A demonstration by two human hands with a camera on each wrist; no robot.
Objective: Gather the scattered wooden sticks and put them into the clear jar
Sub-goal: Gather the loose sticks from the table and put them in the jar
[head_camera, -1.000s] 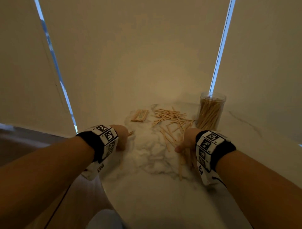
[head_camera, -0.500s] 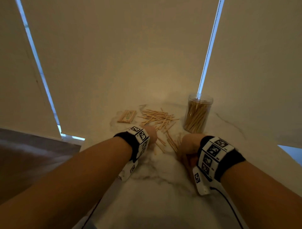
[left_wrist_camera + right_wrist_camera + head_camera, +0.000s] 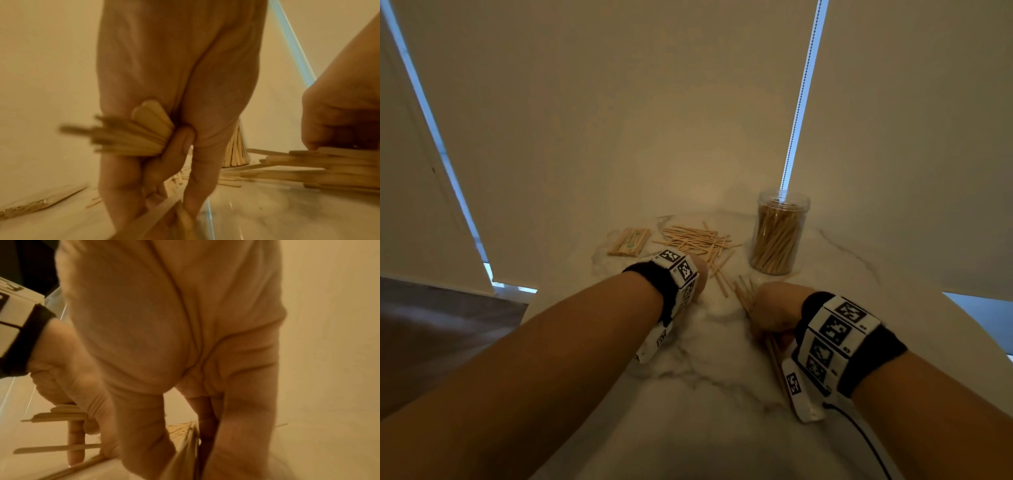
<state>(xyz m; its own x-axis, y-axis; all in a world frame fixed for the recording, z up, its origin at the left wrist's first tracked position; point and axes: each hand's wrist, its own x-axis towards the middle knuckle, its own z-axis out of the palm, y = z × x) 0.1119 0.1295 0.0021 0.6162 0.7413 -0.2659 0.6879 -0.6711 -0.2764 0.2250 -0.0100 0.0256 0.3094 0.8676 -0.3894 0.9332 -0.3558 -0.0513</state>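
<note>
Wooden sticks (image 3: 700, 240): loose pile on tabletop (image 3: 709, 394) just beyond left hand (image 3: 164, 113), few strays between hands. Left hand, a second ago out at tabletop edge, now in beside right hand (image 3: 774, 308); each grips bundle of sticks, left pinching one more. Gathering nearly ready for drop. Clear jar (image 3: 779, 236) upright just beyond right hand, already largely full of sticks. Wrapped stick packet (image 3: 629, 242) beyond left hand.
</note>
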